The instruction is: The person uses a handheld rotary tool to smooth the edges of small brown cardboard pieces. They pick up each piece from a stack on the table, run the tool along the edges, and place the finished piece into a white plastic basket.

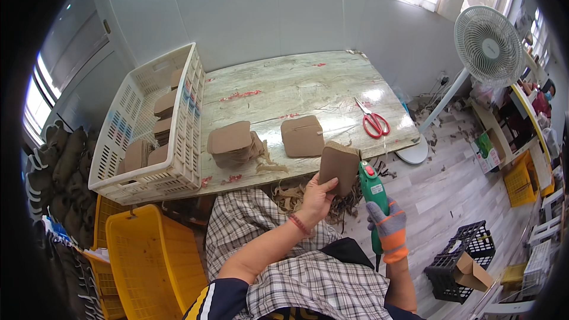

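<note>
My left hand (317,200) grips a brown, rounded foam-like pad (338,170) near the table's front edge, its thumb across the face. In a grey and orange glove, my right hand (386,225) is wrapped round a green electric hand cutter (373,185) with a red switch. The cutter's narrow tip meets or nearly meets the pad's right edge; I cannot tell which. Left of the held pad, another brown pad (302,136) lies flat. Further left is a stack of brown pads (229,144), with ragged offcuts (269,163) beside it. Red-handled scissors (373,121) lie to the right.
A white slatted crate (192,112) with brown pads stands at the table's left (261,77). Below it is a yellow crate (139,261). Scraps (344,204) hang or lie under the front edge. A standing fan (489,47) and a black crate (459,261) are rightward.
</note>
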### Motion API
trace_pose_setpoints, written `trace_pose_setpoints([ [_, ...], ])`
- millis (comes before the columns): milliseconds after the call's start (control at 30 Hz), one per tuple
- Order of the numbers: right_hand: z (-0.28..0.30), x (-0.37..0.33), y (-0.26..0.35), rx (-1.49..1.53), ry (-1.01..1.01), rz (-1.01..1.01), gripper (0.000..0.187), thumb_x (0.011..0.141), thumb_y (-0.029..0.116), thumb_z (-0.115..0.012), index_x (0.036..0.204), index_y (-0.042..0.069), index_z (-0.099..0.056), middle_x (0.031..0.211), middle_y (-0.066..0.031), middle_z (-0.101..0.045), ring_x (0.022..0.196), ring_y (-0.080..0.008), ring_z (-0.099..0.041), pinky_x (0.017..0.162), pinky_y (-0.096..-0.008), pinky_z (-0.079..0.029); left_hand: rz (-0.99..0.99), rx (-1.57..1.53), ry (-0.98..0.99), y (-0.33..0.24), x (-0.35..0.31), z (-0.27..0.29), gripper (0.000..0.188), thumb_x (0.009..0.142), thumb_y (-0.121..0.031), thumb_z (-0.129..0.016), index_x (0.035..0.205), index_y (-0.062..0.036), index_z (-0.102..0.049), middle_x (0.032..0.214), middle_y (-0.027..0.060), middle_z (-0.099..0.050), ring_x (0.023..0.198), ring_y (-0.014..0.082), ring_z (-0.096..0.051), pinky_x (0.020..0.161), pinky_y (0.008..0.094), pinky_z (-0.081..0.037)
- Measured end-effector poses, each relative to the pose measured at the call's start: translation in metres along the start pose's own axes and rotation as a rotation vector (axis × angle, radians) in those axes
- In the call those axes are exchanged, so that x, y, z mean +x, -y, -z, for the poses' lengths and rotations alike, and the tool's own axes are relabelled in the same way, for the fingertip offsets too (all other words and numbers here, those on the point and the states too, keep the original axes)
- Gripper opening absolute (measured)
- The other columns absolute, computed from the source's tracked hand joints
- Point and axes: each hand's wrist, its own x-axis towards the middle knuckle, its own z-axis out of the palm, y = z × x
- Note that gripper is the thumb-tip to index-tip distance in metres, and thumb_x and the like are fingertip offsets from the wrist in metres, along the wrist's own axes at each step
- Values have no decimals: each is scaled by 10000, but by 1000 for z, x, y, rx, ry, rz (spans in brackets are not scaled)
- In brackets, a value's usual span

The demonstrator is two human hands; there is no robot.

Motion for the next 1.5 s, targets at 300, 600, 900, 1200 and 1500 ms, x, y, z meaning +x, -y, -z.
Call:
trace_pose_setpoints([
  [300,28,-10,-3,-222,151,-66,376,785,238,-734,1021,-15,-585,658,-24,-576,518,-86,-528,480,-231,-434,-2,542,170,-63,8,19,241,820,54,-605,1056,9,-627,977,22,-657,849,78,-592,780,227,-480],
  [600,20,-22,-13,-298,182,-56,480,768,284,-760,1088,-24,-578,688,-34,-611,537,-77,-543,498,-234,-445,196,719,177,-87,-13,24,277,770,74,-607,1037,7,-636,945,9,-654,845,76,-581,783,231,-467],
  [900,13,-17,-15,-186,215,-141,423,787,233,-737,1076,-27,-570,675,-30,-598,515,-76,-529,481,-224,-429,285,821,186,-92,-32,18,265,775,65,-619,1033,8,-621,907,-1,-639,805,71,-570,738,224,-471],
  [1200,18,-19,-13,-95,361,-190,340,793,190,-730,1022,-20,-593,676,-8,-590,514,-60,-518,471,-214,-421,220,1132,308,-124,-24,21,250,763,71,-605,988,-39,-604,884,-41,-607,837,58,-538,748,210,-438],
  [1500,18,-20,-15,-111,388,-201,357,782,216,-748,1010,-16,-601,678,-10,-592,537,-65,-524,487,-218,-430,62,865,130,-138,-27,20,192,742,-13,-706,919,-38,-635,826,-17,-643,752,66,-573,717,220,-456],
])
